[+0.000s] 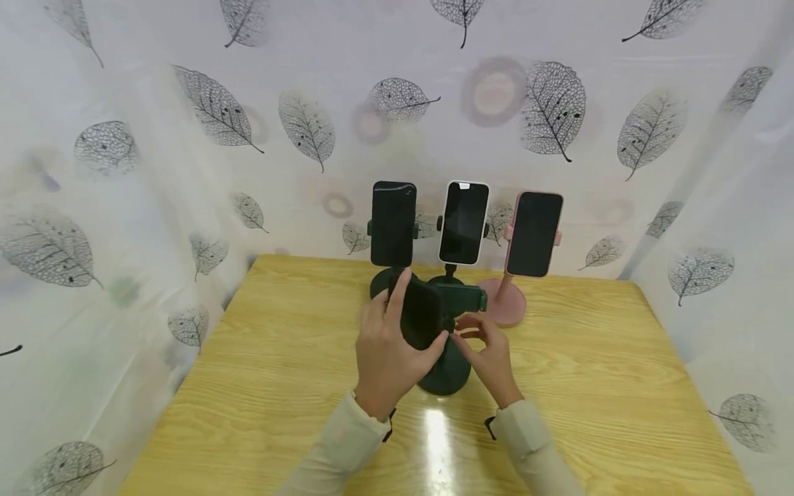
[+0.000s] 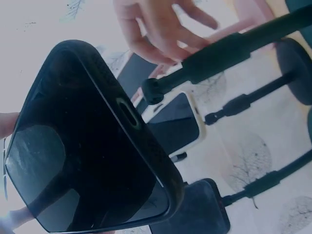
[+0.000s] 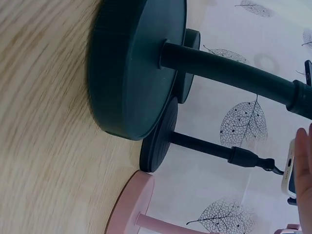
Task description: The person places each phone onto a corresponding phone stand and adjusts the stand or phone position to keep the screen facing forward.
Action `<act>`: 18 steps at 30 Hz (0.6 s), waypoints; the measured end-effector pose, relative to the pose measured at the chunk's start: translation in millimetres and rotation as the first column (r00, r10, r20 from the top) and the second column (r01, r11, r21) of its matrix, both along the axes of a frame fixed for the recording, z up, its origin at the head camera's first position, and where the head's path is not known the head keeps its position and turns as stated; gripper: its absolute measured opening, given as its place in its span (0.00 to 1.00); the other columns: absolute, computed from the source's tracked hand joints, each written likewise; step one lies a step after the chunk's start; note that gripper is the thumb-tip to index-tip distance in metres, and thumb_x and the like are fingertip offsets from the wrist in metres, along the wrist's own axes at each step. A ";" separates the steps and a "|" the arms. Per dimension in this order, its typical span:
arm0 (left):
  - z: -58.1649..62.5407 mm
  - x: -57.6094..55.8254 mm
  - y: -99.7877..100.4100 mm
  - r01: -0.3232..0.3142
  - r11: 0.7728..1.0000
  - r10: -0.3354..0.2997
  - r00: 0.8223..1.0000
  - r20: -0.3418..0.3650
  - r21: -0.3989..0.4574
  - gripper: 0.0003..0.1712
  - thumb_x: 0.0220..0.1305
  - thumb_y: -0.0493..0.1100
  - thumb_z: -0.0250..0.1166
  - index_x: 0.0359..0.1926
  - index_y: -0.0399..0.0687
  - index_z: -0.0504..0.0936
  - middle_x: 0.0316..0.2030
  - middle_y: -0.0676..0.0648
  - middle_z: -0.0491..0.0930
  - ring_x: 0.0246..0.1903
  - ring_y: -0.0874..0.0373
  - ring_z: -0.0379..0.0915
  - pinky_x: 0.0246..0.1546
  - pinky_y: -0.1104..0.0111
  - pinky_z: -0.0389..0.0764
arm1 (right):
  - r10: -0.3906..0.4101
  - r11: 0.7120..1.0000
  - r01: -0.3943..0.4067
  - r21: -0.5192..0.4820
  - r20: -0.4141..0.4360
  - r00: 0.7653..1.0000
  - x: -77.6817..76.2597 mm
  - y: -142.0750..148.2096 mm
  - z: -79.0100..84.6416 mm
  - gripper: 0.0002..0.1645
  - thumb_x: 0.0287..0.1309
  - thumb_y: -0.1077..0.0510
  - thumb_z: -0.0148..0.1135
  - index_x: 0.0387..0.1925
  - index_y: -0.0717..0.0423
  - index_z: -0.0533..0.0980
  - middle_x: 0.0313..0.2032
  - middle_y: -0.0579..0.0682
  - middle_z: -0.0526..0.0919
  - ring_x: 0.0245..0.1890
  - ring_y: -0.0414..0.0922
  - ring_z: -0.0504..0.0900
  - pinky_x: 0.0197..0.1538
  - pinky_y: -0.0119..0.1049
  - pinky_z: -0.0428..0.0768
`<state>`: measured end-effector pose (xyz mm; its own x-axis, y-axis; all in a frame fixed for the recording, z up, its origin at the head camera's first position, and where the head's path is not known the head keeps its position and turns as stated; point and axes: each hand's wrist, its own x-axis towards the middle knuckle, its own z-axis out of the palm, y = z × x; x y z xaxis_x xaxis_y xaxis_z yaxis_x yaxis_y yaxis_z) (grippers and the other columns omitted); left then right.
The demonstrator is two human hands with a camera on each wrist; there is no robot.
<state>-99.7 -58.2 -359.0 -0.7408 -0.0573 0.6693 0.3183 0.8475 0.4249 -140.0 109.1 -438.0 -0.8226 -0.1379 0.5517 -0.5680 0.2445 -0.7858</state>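
My left hand [image 1: 387,351] grips a smartphone [image 1: 422,313] in a black case by its edges, with the thumb at its lower right. The phone, seen large in the left wrist view [image 2: 92,146], is tilted and overlaps the left part of a dark green phone stand's clamp [image 1: 464,300]. This clamp tops a pole on a round dark green base [image 1: 445,375]. My right hand [image 1: 490,355] is beside the stand's neck, thumb and fingertips close to it. In the left wrist view its fingers are loosely bent and spread behind the pole [image 2: 219,57].
Behind stand three phones in holders: a black phone [image 1: 393,224] on a green stand, a white-cased phone [image 1: 464,224] on a black stand, a pink-cased phone [image 1: 535,234] on a pink stand [image 1: 505,310]. A leaf-patterned curtain [image 1: 310,207] hangs around the wooden table [image 1: 279,344].
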 end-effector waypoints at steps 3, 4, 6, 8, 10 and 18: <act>5.0 -4.0 5.9 0.005 1.000 -0.005 1.000 0.000 0.002 0.57 0.38 0.59 0.75 0.70 0.56 0.58 0.45 0.42 0.76 0.37 0.50 0.72 0.33 0.60 0.80 | -0.012 0.999 0.012 0.035 0.022 1.000 -3.0 -2.2 -1.7 0.20 0.46 0.78 0.63 0.44 0.74 0.73 0.39 0.68 0.78 0.38 0.56 0.79 0.36 0.47 0.82; 6.5 -5.7 8.1 0.007 1.000 -0.007 1.000 -0.004 0.002 0.57 0.38 0.59 0.75 0.70 0.56 0.59 0.44 0.42 0.76 0.36 0.50 0.72 0.32 0.61 0.80 | -0.020 0.999 0.019 0.043 0.021 1.000 -3.8 -2.9 -2.4 0.20 0.45 0.78 0.63 0.44 0.74 0.73 0.39 0.68 0.78 0.38 0.50 0.80 0.36 0.49 0.82; 9.2 -9.0 12.2 0.004 1.000 -0.004 1.000 -0.012 0.001 0.56 0.39 0.60 0.74 0.69 0.56 0.59 0.44 0.42 0.76 0.35 0.50 0.72 0.31 0.61 0.79 | -0.024 0.999 0.024 0.049 0.009 1.000 -5.7 -4.3 -3.5 0.19 0.45 0.80 0.61 0.43 0.74 0.74 0.39 0.68 0.78 0.40 0.37 0.78 0.34 0.51 0.82; 12.1 -12.0 16.2 0.001 1.000 -0.001 1.000 -0.025 -0.006 0.55 0.40 0.60 0.74 0.69 0.55 0.60 0.44 0.41 0.77 0.34 0.50 0.72 0.30 0.62 0.79 | -0.032 0.998 0.033 0.057 -0.017 0.999 -7.9 -5.7 -5.2 0.19 0.45 0.81 0.61 0.42 0.73 0.76 0.38 0.66 0.79 0.42 0.26 0.73 0.33 0.49 0.82; 15.1 -14.2 20.0 -0.011 1.000 0.010 0.999 -0.034 -0.017 0.55 0.39 0.60 0.74 0.69 0.55 0.60 0.44 0.41 0.77 0.34 0.50 0.72 0.27 0.62 0.79 | -0.035 0.998 0.037 0.048 -0.049 0.998 -11.3 -7.0 -11.1 0.18 0.42 0.83 0.59 0.39 0.72 0.77 0.36 0.65 0.79 0.43 0.21 0.70 0.32 0.47 0.83; 24.8 -22.0 30.4 -0.058 0.997 0.056 0.998 -0.041 -0.057 0.53 0.40 0.63 0.72 0.68 0.56 0.61 0.44 0.42 0.78 0.35 0.51 0.75 0.20 0.64 0.77 | -0.110 0.989 0.117 0.090 -0.071 0.991 -21.0 -10.9 -37.7 0.19 0.36 0.82 0.63 0.35 0.69 0.77 0.28 0.58 0.79 0.32 0.29 0.75 0.31 0.32 0.80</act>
